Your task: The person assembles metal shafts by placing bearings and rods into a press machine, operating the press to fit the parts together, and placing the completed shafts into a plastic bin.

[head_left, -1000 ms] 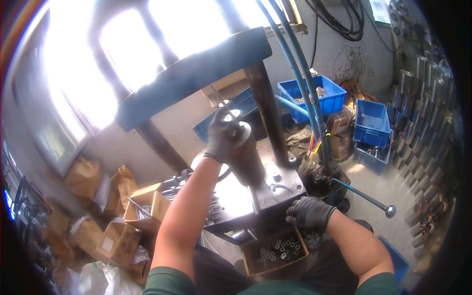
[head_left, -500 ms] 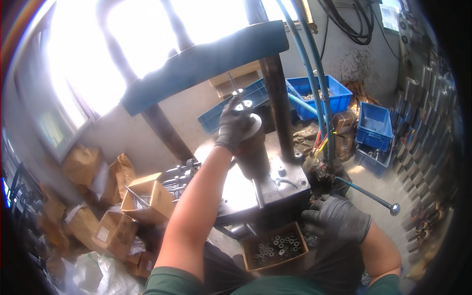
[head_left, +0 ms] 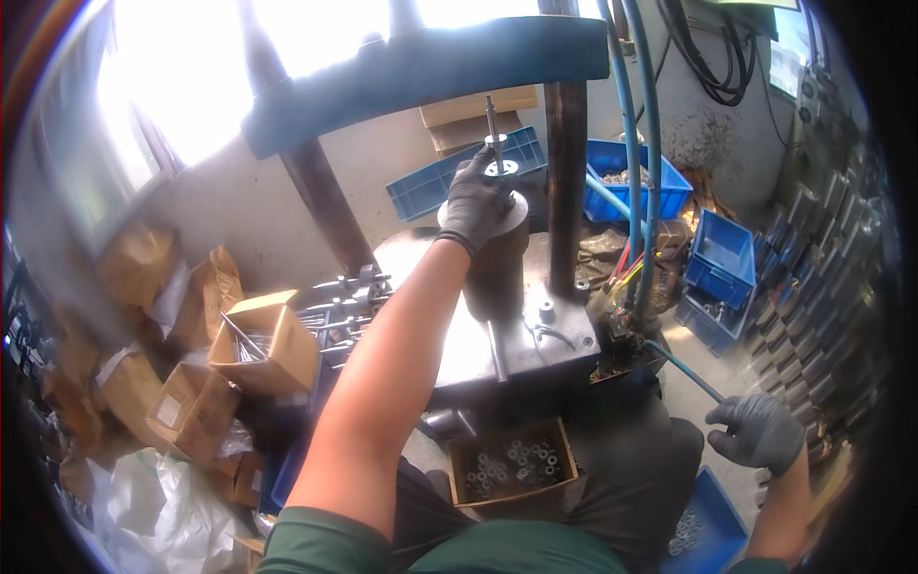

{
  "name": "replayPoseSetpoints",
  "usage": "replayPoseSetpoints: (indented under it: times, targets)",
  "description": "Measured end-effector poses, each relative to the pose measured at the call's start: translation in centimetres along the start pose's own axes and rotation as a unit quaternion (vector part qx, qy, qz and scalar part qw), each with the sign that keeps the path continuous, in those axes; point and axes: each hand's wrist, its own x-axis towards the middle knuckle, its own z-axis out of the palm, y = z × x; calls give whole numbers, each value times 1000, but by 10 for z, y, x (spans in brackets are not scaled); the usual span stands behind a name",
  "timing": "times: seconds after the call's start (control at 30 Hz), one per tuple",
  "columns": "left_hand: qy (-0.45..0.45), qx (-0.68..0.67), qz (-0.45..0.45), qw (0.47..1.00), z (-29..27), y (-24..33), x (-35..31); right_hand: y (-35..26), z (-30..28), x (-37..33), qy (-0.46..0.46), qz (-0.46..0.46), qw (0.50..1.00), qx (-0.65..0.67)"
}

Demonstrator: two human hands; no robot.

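Note:
My left hand [head_left: 478, 199], in a dark grey glove, reaches to the press and closes round an upright metal shaft [head_left: 491, 120] with a small collar. A pale disc with openings [head_left: 502, 167] sits round the shaft beside my fingers. Below is a wide round plate [head_left: 517, 212] on top of a dark cylinder [head_left: 497, 277], partly covered by my hand and wrist. My gloved right hand [head_left: 758, 433] has its fingers curled over the end of a blue lever [head_left: 684, 368], whose knob it hides.
The press crossbeam [head_left: 430, 59] spans above, between dark posts [head_left: 564, 182]. A box of small metal rings [head_left: 457, 486] stands below the metal table [head_left: 449, 359]. Cartons [head_left: 282, 340] and shafts lie left. Blue bins [head_left: 724, 244] and stacked metal parts [head_left: 803, 287] stand right.
My right hand has moved right, from above my lap to the lever's end. My left hand stays at the shaft, its fingers lower beside the disc. The view has shifted.

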Motion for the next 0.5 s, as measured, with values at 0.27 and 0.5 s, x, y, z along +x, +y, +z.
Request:
replayPoseSetpoints:
  times: [0.27,0.5]
  targets:
    - [5,11,1,1000,2,-10,8,-8,51,-37,46,22,999,12]
    - [38,81,55,994,5,-19,10,-10,51,-33,42,13,999,9]
